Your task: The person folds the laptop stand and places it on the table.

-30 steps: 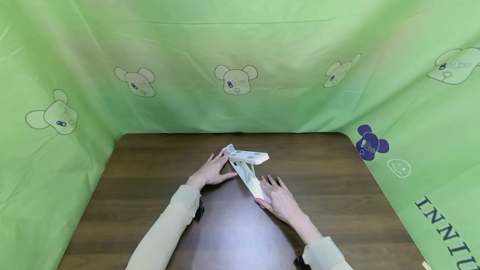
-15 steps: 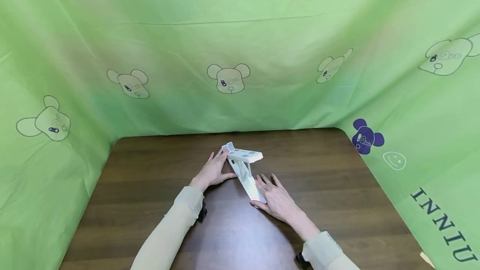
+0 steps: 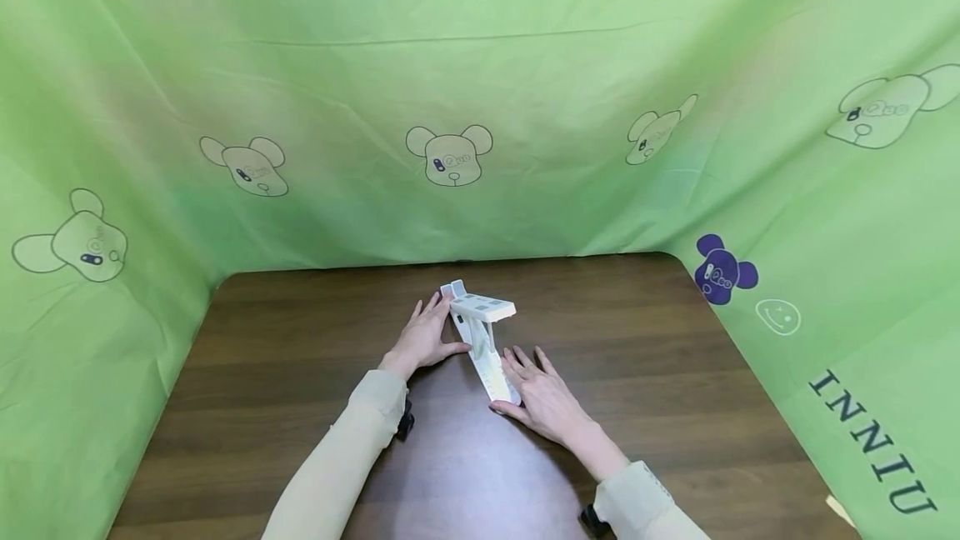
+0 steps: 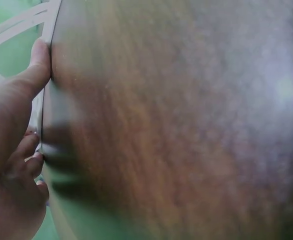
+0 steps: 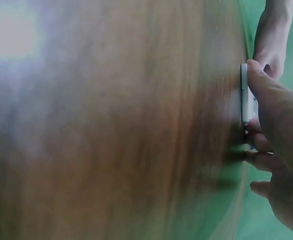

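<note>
A white folding stand (image 3: pixel 482 354) sits on the brown wooden table (image 3: pixel 630 340). Its long base slants from far left to near right, and a short top plate (image 3: pixel 486 307) with grey pads is raised on a support above it. My left hand (image 3: pixel 420 342) lies along the base's left side, fingertips at the far end and thumb lower down that edge. At the near end, my right hand (image 3: pixel 549 398) has its thumb at the front edge and its fingers, fairly straight, on the right side. In the right wrist view the base's white edge (image 5: pixel 245 92) shows between thumb and fingers.
Green cloth (image 3: pixel 450 65) with bear-face prints hangs behind the table and along both sides. A small pale object (image 3: pixel 838 510) shows at the table's right edge. The table's far edge runs a little beyond the stand.
The stand has turned slightly, so its base points more straight away from me, with both hands moving along with it. The head view has also shifted somewhat.
</note>
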A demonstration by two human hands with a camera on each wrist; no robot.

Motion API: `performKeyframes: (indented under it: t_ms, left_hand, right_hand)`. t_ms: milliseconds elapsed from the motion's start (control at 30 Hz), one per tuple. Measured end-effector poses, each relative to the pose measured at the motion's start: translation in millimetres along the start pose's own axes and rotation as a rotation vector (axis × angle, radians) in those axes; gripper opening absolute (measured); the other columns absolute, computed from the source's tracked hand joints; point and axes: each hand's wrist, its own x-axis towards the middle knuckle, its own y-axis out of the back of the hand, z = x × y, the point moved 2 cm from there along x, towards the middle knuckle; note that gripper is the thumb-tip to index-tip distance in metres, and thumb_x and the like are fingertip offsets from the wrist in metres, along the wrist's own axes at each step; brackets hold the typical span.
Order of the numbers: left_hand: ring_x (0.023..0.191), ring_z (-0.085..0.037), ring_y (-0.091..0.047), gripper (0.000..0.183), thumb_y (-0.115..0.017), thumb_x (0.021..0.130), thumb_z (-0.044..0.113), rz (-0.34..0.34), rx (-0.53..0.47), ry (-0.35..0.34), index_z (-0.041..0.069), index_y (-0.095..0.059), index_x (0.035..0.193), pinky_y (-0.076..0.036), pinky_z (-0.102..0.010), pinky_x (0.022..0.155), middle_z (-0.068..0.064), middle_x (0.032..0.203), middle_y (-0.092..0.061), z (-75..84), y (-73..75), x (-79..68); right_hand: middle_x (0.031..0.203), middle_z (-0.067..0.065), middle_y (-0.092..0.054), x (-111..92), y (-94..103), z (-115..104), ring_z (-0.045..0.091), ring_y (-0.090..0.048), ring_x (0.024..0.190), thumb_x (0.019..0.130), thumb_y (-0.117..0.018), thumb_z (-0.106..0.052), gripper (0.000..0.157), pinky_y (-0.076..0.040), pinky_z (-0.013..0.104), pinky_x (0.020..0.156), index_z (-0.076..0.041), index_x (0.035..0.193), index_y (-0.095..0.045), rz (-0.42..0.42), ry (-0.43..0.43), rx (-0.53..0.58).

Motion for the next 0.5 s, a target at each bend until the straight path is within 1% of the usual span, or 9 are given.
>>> performKeyframes:
  t_ms: [67, 133, 233, 367, 433, 500]
  left_hand:
    - [0.171, -0.038, -0.024, 0.109, -0.087, 0.094, 0.046, -0.011, 0.003, 0.002, -0.003, -0.028, 0.171, -0.016, -0.058, 0.142, -0.021, 0.179, -0.033, -0.2, 1.1, 0.0]
    - [0.171, -0.038, -0.023, 0.108, -0.086, 0.095, 0.047, -0.014, 0.01, 0.003, -0.002, -0.027, 0.172, -0.016, -0.058, 0.142, -0.02, 0.18, -0.032, -0.5, 1.7, 0.2]
    - [0.171, -0.039, -0.022, 0.105, -0.081, 0.099, 0.047, -0.017, 0.033, 0.009, -0.003, -0.024, 0.172, -0.016, -0.059, 0.142, -0.02, 0.181, -0.029, -0.1, 1.6, -1.9]
    - [0.17, -0.042, -0.024, 0.099, -0.074, 0.104, 0.045, -0.006, 0.06, 0.021, -0.01, -0.025, 0.169, -0.02, -0.059, 0.141, -0.027, 0.18, -0.027, 3.4, 1.1, -13.9]
    - [0.17, -0.043, -0.025, 0.094, -0.072, 0.106, 0.045, -0.004, 0.068, 0.027, -0.012, -0.029, 0.168, -0.022, -0.059, 0.14, -0.029, 0.179, -0.028, 6.5, 0.1, -22.1]
    - [0.169, -0.043, -0.027, 0.089, -0.071, 0.107, 0.044, 0.004, 0.063, 0.016, -0.012, -0.034, 0.166, -0.023, -0.058, 0.14, -0.029, 0.177, -0.032, 10.7, -1.3, -30.4]
  right_hand:
    - [0.15, 0.024, -0.068, 0, 0.5, -1, 0.039, -0.065, 0.143, 0.099, -0.075, -0.049, 0.074, -0.048, 0.063, 0.123, 0.006, 0.147, -0.065, -0.002, -0.01, 0.015]
    - [0.152, 0.026, -0.066, -1, 0.3, -2, 0.042, -0.063, 0.145, 0.1, -0.075, -0.047, 0.074, -0.047, 0.064, 0.124, 0.008, 0.148, -0.063, -0.008, -0.03, 0.057]
    - [0.157, 0.03, -0.061, -4, -0.9, -3, 0.047, -0.058, 0.149, 0.101, -0.077, -0.042, 0.074, -0.044, 0.068, 0.124, 0.01, 0.151, -0.059, -0.024, -0.071, 0.178]
    - [0.163, 0.03, -0.055, -8, -1.2, 1, 0.05, -0.05, 0.154, 0.101, -0.079, -0.033, 0.074, -0.038, 0.071, 0.127, 0.01, 0.156, -0.053, -0.055, -0.121, 0.348]
    - [0.165, 0.028, -0.053, -8, -0.4, 5, 0.048, -0.048, 0.157, 0.102, -0.078, -0.031, 0.074, -0.035, 0.071, 0.129, 0.009, 0.159, -0.05, -0.072, -0.141, 0.398]
    - [0.167, 0.027, -0.052, -9, 0.6, 10, 0.047, -0.046, 0.158, 0.103, -0.077, -0.03, 0.074, -0.034, 0.07, 0.131, 0.008, 0.16, -0.049, -0.083, -0.155, 0.414]
